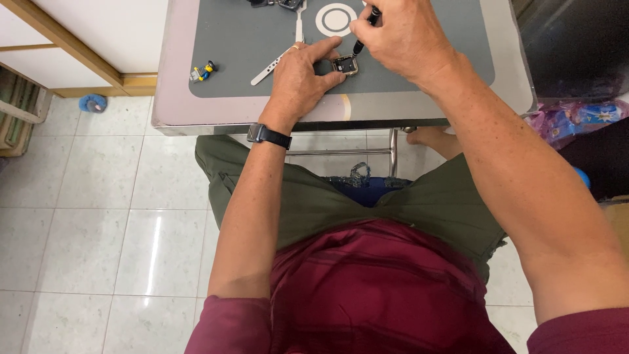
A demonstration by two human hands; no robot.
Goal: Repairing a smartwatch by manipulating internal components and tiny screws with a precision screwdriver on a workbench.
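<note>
While pinned by left hand (303, 77) on grey mat (242, 46), small square watch case (345, 64) lies open at counter (419, 105) centre; right hand (401, 36) grips black screwdriver (364, 29), tip at case (internals exposed, reassembly undone). White strap (267, 69) apart, left.

Both my hands up at the far end, working close together.

My left hand (303, 77) lies palm-down, thumb and forefinger curled in a pinch, forearm straight out. My right hand (400, 38) is bunched in a pen grip, its arm angling in from near right.

Matt grey mat (249, 46); glossy, probably metal table (177, 85).
</note>
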